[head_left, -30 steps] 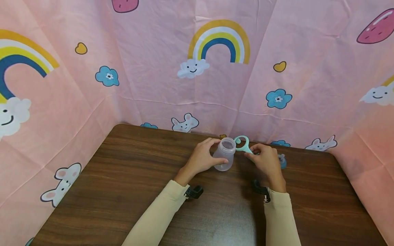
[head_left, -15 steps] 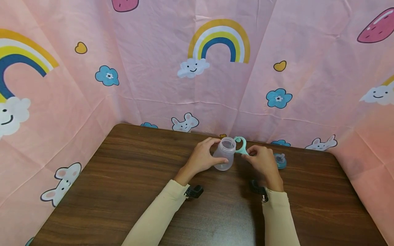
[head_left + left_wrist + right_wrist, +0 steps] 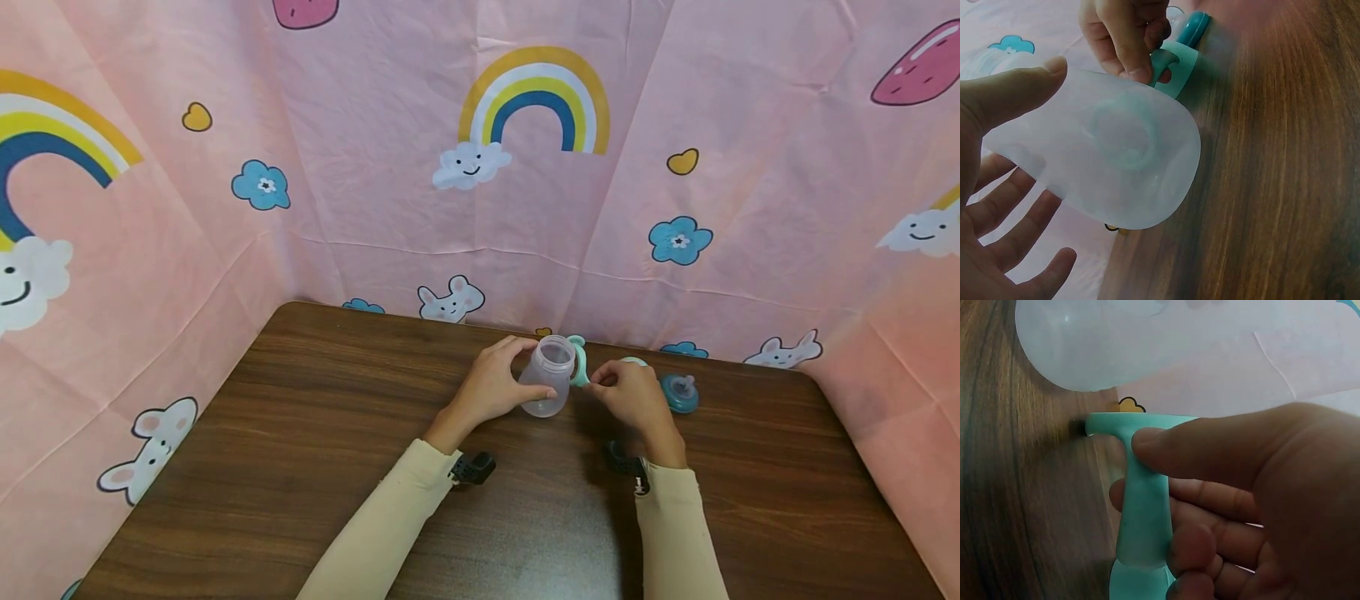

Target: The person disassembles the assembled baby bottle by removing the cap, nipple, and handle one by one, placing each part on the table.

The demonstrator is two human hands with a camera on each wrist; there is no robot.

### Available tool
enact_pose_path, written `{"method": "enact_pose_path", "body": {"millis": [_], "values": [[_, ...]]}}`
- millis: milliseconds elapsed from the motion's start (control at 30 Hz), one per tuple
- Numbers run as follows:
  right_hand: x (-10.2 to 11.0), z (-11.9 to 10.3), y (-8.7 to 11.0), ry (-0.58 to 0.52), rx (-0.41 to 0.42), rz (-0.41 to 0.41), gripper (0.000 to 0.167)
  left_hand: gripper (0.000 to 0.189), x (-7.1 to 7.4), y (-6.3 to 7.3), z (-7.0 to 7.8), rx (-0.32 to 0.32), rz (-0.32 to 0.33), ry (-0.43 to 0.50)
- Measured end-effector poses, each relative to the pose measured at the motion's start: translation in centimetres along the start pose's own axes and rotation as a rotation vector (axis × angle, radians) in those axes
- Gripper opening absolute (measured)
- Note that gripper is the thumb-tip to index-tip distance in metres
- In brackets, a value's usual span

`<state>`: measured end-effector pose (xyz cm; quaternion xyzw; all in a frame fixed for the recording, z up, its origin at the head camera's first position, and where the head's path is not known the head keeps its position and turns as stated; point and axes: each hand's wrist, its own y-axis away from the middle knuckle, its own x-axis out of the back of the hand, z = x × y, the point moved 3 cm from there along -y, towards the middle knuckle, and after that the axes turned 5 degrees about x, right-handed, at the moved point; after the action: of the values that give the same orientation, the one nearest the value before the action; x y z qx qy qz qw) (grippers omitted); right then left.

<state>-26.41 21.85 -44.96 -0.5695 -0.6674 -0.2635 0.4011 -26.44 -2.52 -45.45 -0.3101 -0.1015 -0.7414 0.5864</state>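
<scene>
A translucent baby bottle (image 3: 545,383) stands upright on the table, its threaded mouth uncovered. My left hand (image 3: 491,382) holds it from the left, thumb on the near side and fingers behind. Just right of the bottle is a mint-green bottle handle (image 3: 581,364) with a ring, whose stem (image 3: 1145,506) my right hand (image 3: 632,398) pinches between thumb and fingers. Through the bottle wall the ring (image 3: 1124,134) shows faintly in the left wrist view. Behind the right hand, another mint-green piece (image 3: 633,362) is mostly hidden. A teal bottle collar with a clear nipple (image 3: 681,393) lies right of that hand.
The brown wooden table (image 3: 300,467) reaches back to a pink patterned cloth (image 3: 375,167), which hangs behind it and along both sides. Both wrists wear black straps (image 3: 474,468).
My right hand has moved slightly left and turned the handle, so its ring now appears nearly edge-on beside the bottle. The collar and another mint-green piece have come into fuller view. The left hand stays put.
</scene>
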Motion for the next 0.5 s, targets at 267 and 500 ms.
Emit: {"method": "enact_pose_path", "body": {"millis": [267, 500], "values": [[-0.19, -0.04, 0.0, -0.004, 0.018, -0.025, 0.014, 0.075, 0.04, 0.03, 0.03, 0.0, -0.004, 0.005], [-0.34, 0.07, 0.04, -0.004, 0.03, -0.073, 0.018, 0.076, 0.03, 0.02, -0.06, 0.011, -0.011, 0.007]]}}
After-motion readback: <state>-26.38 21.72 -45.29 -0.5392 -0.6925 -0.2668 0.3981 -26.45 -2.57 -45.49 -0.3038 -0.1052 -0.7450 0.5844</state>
